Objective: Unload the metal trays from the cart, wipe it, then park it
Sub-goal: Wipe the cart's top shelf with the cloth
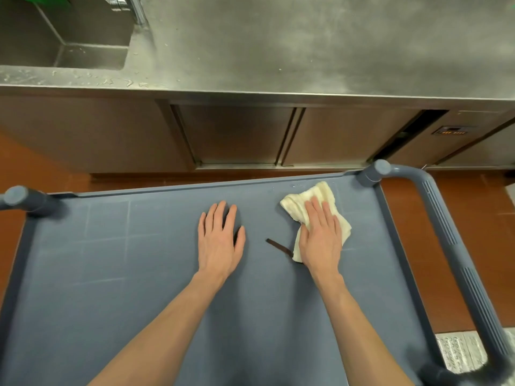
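Observation:
The blue-grey plastic cart (111, 274) fills the lower part of the view, its top shelf bare of trays. My right hand (320, 235) presses flat on a cream-white cloth (303, 201) near the shelf's far right corner. A dark strap (278, 246) trails from under the cloth. My left hand (220, 240) rests flat on the shelf's middle, fingers straight and holding nothing. No metal trays are in view.
A steel counter (306, 51) runs along the far side, with a sink (64, 34) and tap at top left and cabinet doors (237, 135) below. The cart's handle (446, 232) curves along the right. Red floor tiles (418, 246) and a metal drain grate (459, 355) lie right.

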